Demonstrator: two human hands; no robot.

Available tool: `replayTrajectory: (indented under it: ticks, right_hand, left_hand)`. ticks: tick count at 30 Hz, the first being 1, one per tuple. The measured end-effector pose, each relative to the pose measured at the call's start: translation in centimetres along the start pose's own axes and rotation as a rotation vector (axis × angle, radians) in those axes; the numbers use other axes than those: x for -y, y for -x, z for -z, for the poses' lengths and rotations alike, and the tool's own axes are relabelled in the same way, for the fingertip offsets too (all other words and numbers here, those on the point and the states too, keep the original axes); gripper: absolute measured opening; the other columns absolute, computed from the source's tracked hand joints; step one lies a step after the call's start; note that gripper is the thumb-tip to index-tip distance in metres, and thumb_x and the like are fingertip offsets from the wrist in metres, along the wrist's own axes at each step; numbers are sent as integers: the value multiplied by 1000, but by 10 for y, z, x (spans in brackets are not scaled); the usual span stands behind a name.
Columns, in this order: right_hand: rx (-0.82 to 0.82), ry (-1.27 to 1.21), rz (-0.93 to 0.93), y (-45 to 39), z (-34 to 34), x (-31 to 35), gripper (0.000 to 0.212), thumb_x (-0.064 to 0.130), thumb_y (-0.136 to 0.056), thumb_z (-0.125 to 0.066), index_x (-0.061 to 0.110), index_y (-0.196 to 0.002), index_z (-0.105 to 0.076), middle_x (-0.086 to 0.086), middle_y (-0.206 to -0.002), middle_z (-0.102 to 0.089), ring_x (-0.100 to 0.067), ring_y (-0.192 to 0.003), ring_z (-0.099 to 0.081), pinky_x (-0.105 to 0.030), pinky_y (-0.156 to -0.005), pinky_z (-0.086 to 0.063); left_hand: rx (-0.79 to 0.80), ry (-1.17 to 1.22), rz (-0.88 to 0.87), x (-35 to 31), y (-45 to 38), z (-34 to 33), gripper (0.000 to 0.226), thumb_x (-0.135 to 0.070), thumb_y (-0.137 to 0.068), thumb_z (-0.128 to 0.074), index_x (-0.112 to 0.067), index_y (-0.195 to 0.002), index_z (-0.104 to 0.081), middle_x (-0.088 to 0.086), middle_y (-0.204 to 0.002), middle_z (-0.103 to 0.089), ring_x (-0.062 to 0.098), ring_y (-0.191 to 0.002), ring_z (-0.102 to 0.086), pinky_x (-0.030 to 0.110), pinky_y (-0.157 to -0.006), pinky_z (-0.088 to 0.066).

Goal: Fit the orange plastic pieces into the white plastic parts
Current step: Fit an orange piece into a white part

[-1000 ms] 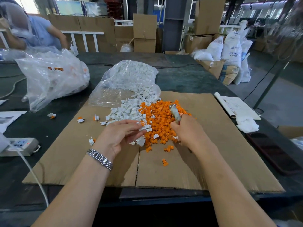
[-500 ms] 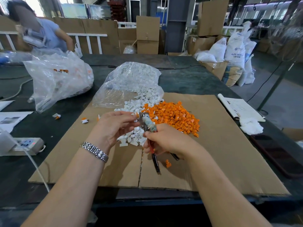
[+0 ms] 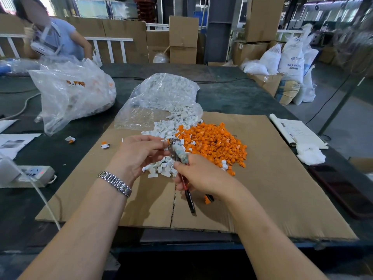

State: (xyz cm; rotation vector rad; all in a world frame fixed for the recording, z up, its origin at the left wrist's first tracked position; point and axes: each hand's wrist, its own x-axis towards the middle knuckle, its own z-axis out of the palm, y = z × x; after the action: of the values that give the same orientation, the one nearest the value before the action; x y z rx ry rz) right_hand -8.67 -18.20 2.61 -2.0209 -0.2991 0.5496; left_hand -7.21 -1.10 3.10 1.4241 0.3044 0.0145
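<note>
Above the white parts, right hand in tight grip on pliers, left hand pinching at their tip.

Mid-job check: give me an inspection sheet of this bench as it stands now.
Surface: cardboard sheet on a dark table.
Job's things: orange pieces heaped beside white parts spilling from a clear bag.
Clutter: second bag, papers, white cloth.
Grippers: right hand grips pliers; left hand pinches at their tip.
Cables: power strip with white cord.
Surroundings: cardboard boxes, sacks, another person.
</note>
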Motion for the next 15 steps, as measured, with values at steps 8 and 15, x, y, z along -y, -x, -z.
replayTrajectory:
  ticks: [8,15]
  right_hand:
    - [-187,264,57,-2,-16,1,37,43,-105,-42,8,-104,-54,-15,-88,-64,-29,-70,-61,-43,-74,-57]
    - [-190,317,45,-6,-18,-2,49,49,-104,-42,3,-97,-58,-16,-80,-64,-32,-68,-64,-46,-74,-58]
  left_hand:
    - [-29,19,30,5,0,-1,7,14,-86,-68,8,-83,-67,6,-47,-63,18,-56,-72,19,-54,-58]
    - [-40,71,33,11,-1,1,5,14,-85,-70,10,-84,-68,15,-63,-71,21,-60,-74,22,-58,-60]
